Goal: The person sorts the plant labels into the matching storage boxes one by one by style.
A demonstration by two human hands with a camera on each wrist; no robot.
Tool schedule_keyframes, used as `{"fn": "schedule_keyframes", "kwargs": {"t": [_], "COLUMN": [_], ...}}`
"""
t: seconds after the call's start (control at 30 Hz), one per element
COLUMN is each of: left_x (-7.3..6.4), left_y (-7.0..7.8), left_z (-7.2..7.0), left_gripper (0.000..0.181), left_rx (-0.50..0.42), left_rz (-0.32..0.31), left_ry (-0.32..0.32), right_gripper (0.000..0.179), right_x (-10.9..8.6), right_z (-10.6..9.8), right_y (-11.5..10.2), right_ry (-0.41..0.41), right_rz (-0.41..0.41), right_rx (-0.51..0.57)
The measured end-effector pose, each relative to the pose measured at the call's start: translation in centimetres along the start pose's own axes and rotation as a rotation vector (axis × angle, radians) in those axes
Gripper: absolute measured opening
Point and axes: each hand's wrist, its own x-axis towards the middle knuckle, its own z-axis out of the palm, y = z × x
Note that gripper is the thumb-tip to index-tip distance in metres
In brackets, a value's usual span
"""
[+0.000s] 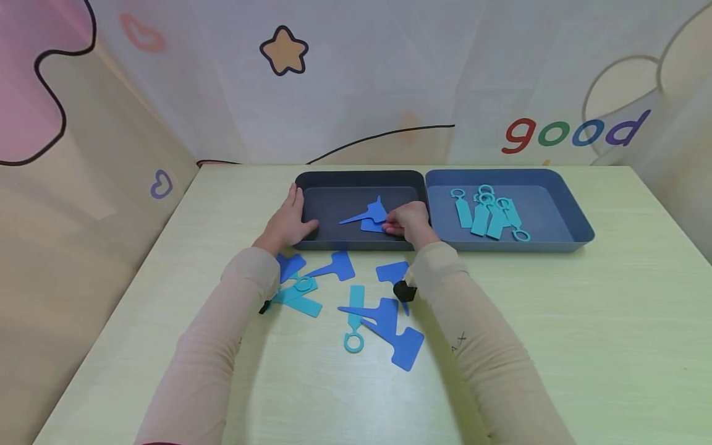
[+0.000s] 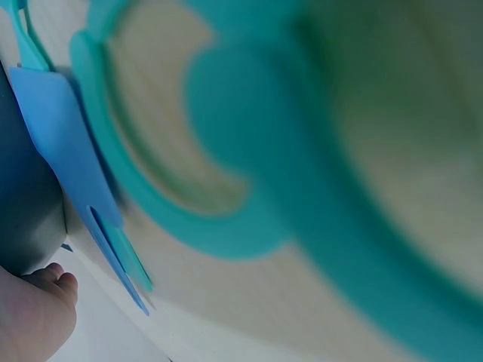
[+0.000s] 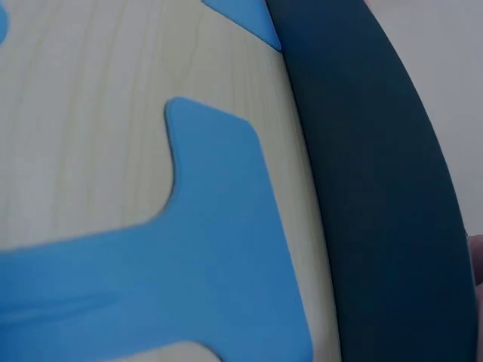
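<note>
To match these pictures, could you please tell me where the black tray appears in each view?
Head: black tray just above centre, left of the blue-grey tray.
Left wrist: at the left edge, partly cut off.
Right wrist: its dark wall down the right side.
Shared landmark: pale tabletop beside it.

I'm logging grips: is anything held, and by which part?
The right hand seems to pinch a blue T-shaped plastic tag by its broad head; left hand rests on the black rectangular tray.

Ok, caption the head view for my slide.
Right hand pinches a blue tag over the black tray, left hand at its edge; turquoise tags in the blue-grey tray.
</note>
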Motion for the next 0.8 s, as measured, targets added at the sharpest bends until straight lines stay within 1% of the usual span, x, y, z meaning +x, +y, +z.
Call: {"fn": "schedule_keyframes", "kwargs": {"t": [0.17, 0.27, 0.33, 0.4, 0.57, 0.7, 0.8], "left_x": [0.0, 0.0, 0.0, -0.1, 0.0, 0.1, 0.2], "left_y": [-0.1, -0.1, 0.0, 0.0, 0.1, 0.1, 0.0], "left_z": [0.1, 0.1, 0.1, 0.1, 0.1, 0.1, 0.1], "left_gripper": [0.087, 0.088, 0.088, 0.088, 0.087, 0.088, 0.088], "left_rx": [-0.001, -0.002, -0.005, -0.008, -0.015, -0.013, -0.007], "left_rz": [-0.007, -0.008, -0.010, -0.010, -0.013, -0.015, -0.013], "left_ry": [-0.002, -0.005, -0.007, -0.008, -0.009, -0.006, -0.002], "right_gripper": [0.031, 0.033, 0.036, 0.036, 0.036, 0.038, 0.042], "right_x": [0.1, 0.0, -0.2, -0.3, -0.9, -1.7, -2.3], "right_z": [0.1, 0.1, 0.1, 0.2, 0.1, -0.1, -0.2], "right_y": [0.2, 0.3, 0.4, 0.3, 0.2, 0.2, 0.2], "right_ry": [0.019, 0.026, 0.035, 0.051, 0.099, 0.077, 0.026], "right_rz": [-0.033, -0.068, -0.104, -0.158, -0.332, -0.474, -0.569], "right_rx": [-0.044, -0.060, -0.102, -0.185, -0.477, -0.650, -0.784]}}
